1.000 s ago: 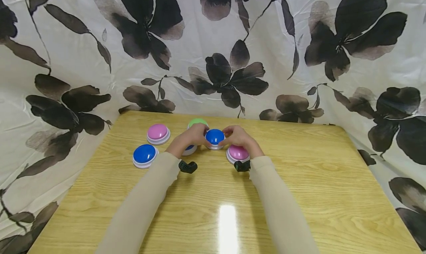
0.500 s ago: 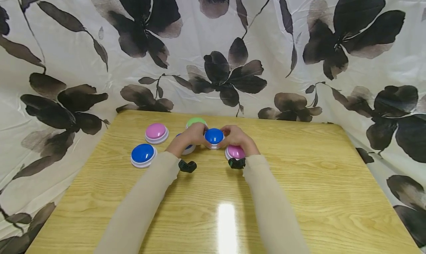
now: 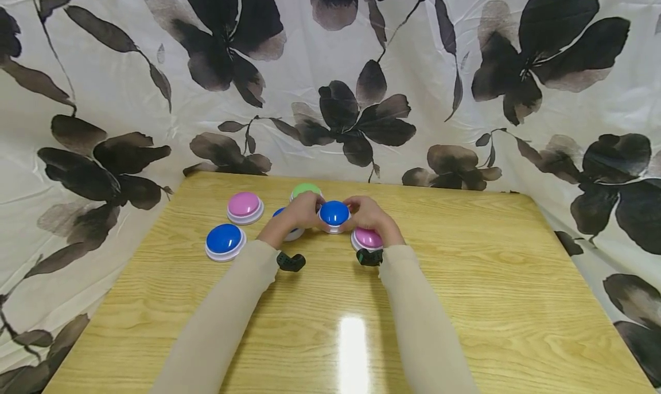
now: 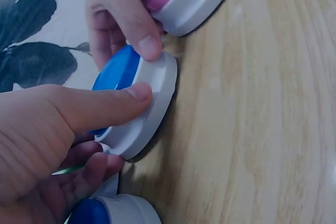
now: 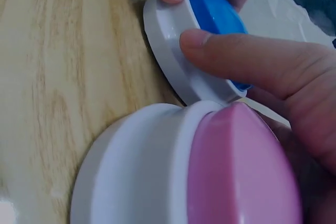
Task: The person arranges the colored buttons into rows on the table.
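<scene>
A blue dome push button [image 3: 334,213] with a white round base sits between both hands near the back of the table. My left hand [image 3: 303,211] grips its left side, thumb on the white rim [image 4: 152,98] and fingers curled behind. From the other side my right hand [image 3: 369,215] pinches it, its thumb [image 5: 226,51] likewise on the rim. Whether the base touches the table is hard to tell. A pink button [image 3: 368,238] stands beneath the right wrist. Another blue button [image 3: 293,233] is partly hidden by the left hand, and a green button [image 3: 306,190] lies behind it.
On the left of the wooden table [image 3: 490,302] stand a pink button [image 3: 245,206] and a blue button [image 3: 224,241]. A floral cloth [image 3: 289,141] hangs along the table's back edge. Dark wrist devices [image 3: 291,262] sit at both sleeves.
My right hand has shifted slightly left, its fingers closing in on the held blue button. The left hand stays nearly still. The head view wavers a little; the other buttons keep their places.
</scene>
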### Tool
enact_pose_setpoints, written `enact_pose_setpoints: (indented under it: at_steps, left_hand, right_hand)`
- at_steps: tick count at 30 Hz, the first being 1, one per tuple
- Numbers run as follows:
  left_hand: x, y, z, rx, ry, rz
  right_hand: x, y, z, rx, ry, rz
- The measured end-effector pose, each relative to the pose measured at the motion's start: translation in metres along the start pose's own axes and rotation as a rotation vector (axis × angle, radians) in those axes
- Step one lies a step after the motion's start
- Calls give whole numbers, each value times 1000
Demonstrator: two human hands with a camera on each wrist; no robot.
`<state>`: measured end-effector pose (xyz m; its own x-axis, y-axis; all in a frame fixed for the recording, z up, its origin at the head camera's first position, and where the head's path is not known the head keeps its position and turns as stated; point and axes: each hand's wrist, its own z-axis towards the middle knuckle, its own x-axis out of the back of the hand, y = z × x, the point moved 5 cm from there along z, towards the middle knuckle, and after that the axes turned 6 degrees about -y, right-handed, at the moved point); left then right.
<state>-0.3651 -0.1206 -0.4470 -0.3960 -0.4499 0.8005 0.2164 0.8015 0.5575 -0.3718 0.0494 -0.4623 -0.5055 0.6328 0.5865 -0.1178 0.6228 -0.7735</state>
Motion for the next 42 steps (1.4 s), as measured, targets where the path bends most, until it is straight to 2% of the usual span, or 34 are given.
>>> enact_pose_setpoints:
  at_steps: [9, 16, 23, 35, 42]
  left_hand:
    - [-4, -6, 0, -13, 8, -111]
    - [0, -1, -6, -58, 44, -167]
    - [6, 9, -10, -81, 68, -234]
    - [11, 26, -14, -112, 100, -258]
    - [8, 36, -12, -177, 126, -260]
  right_hand:
    - [5, 4, -8, 48, 19, 5]
    - [12, 1, -14, 104, 52, 63]
    - [22, -7, -26, 116, 72, 88]
    - [37, -9, -39, 165, 78, 117]
    - [44, -4, -48, 158, 76, 120]
